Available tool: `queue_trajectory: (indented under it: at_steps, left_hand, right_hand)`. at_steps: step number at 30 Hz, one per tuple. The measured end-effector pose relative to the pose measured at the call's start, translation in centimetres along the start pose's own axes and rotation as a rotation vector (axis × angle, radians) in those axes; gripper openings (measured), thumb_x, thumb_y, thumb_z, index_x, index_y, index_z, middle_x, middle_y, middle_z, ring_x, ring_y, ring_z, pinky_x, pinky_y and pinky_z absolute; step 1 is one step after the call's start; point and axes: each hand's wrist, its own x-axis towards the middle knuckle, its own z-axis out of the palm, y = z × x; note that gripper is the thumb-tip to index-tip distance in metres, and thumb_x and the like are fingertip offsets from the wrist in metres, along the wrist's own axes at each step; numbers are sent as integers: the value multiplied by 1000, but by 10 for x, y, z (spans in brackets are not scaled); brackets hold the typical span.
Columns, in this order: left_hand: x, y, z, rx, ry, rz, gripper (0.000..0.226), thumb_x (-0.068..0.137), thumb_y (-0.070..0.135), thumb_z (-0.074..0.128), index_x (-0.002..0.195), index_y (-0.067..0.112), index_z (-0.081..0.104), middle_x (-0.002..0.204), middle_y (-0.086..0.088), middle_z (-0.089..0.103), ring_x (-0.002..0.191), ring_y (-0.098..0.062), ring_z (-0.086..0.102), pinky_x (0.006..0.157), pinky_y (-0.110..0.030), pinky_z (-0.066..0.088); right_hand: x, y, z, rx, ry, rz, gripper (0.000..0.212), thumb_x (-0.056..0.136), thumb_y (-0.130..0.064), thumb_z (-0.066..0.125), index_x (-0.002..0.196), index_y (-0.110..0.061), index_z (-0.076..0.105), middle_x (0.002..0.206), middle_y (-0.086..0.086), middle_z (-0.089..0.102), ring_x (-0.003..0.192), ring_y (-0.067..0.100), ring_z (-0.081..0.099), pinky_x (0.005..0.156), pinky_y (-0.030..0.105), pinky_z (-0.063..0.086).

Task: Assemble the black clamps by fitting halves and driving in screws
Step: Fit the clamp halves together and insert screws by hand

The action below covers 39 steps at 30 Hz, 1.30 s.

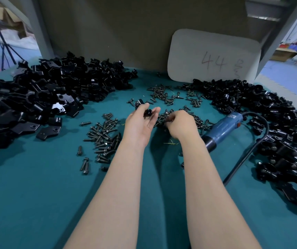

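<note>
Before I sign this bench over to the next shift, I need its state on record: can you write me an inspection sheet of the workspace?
Surface: teal cloth covers the table.
Job's things: left heap of clamp parts; right heap of clamp parts; screws scattered between them.
Clutter: white card marked 44 leans on the back panel.
Hands: left hand palm up, small black part on its fingers; right hand curled into the screws, a pinch cannot be confirmed.
Cables: black cord curves from the blue power driver alongside the right heap.
Surroundings: tripod far left; blurred floor far right.
</note>
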Motion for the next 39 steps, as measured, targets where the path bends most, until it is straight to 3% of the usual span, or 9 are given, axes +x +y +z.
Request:
queue_trajectory:
  at_steps: [4, 7, 11, 15, 19, 22, 27, 33, 39]
  left_hand:
    - [1, -1, 1, -18, -5, -10, 20, 95, 16, 58, 108, 2, 50, 75, -21, 71, 74, -23, 73, 64, -22, 59]
    - [3, -3, 2, 31, -18, 19, 34, 99, 22, 52, 125, 2, 44, 88, -21, 69, 74, -20, 71, 66, -24, 59]
    - [5, -9, 6, 203, 6, 53, 14, 101, 26, 47, 105, 12, 46, 81, -9, 63, 70, -17, 63, 79, -30, 54]
    - [6, -14, 8, 399, 10, 153, 17, 102, 26, 41, 111, 12, 41, 88, -3, 59, 75, -16, 62, 84, -36, 53]
    - [8, -16, 6, 527, 4, 215, 29, 102, 28, 43, 125, 11, 40, 100, -3, 61, 95, -19, 62, 90, -34, 52]
    - [8, -16, 7, 543, 12, 212, 36, 101, 32, 45, 129, 9, 42, 111, -7, 61, 99, -19, 62, 92, -34, 51]
    - [3, -14, 9, 551, 9, 185, 29, 100, 31, 48, 123, 14, 46, 112, -6, 64, 97, -18, 64, 92, -36, 53]
    - [-4, -10, 12, 630, 24, 264, 3, 96, 22, 56, 99, 23, 56, 107, -5, 66, 104, -22, 63, 96, -42, 51]
    - [-5, -11, 12, 663, 38, 323, 9, 94, 18, 59, 103, 16, 60, 101, -2, 67, 94, -18, 64, 85, -32, 53]
  right_hand:
    - [-1, 1, -11, 157, 86, 8, 26, 91, -3, 50, 109, -17, 64, 107, 9, 64, 82, 23, 59, 66, 26, 43]
    - [0, -4, -22, 288, 140, -39, 23, 93, -6, 46, 93, -22, 62, 92, 5, 63, 62, 14, 54, 51, 21, 38]
    - [-4, -15, -28, 382, 110, -139, 34, 92, -8, 43, 73, -29, 62, 73, -2, 62, 56, 10, 52, 42, 16, 38]
    - [-6, -20, -23, 290, -10, -242, 18, 91, -13, 52, 95, -22, 67, 82, -5, 61, 61, 6, 53, 39, 10, 36]
    - [-4, -16, -21, 227, -33, -253, 26, 90, -17, 58, 114, -19, 65, 86, -7, 56, 65, 1, 50, 39, 6, 32]
    - [-7, -18, -18, 148, -27, -302, 22, 87, -20, 62, 107, -15, 67, 83, -8, 60, 71, 7, 54, 50, 13, 38]
    - [-8, -25, -3, 120, 87, -343, 27, 90, -22, 58, 115, -13, 64, 112, 8, 60, 95, 21, 57, 77, 28, 45]
    - [-10, -23, 0, 188, 110, -347, 20, 90, -12, 52, 103, -9, 67, 96, 6, 67, 80, 18, 57, 62, 24, 45]
    - [-7, -20, -1, 199, 87, -347, 18, 90, -8, 50, 99, -10, 66, 78, -3, 60, 64, 1, 48, 48, 4, 39]
